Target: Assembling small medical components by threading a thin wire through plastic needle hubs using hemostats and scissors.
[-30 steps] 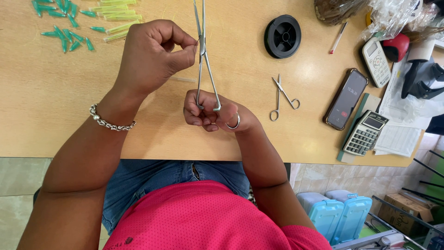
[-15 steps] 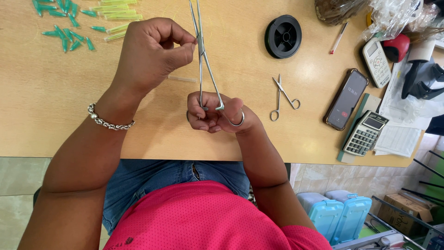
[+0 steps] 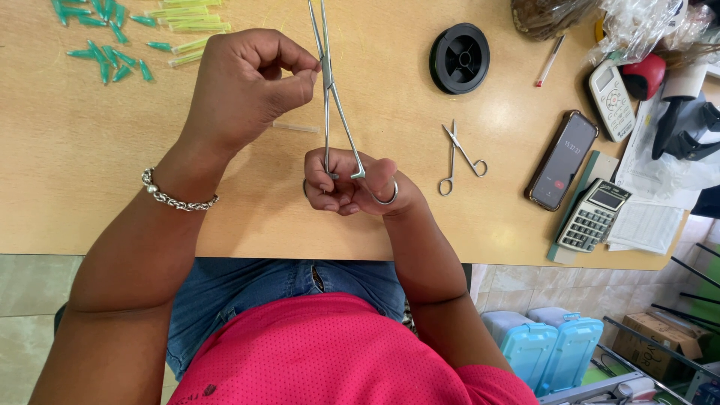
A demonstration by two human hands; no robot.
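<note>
My right hand grips the ring handles of long steel forceps, which point away from me over the wooden table. My left hand, with a beaded bracelet on the wrist, is curled beside the forceps' shafts, thumb and forefinger pinched against them. Whether something thin sits between those fingers I cannot tell. A thin clear tube lies on the table below my left hand.
Green and yellow plastic tips lie scattered at the far left. A black spool, small scissors, a phone, a calculator, a handset and papers sit to the right. Blue boxes stand on the floor.
My right hand and the forceps handles shifted slightly; my left hand stays pinched at the shafts.
</note>
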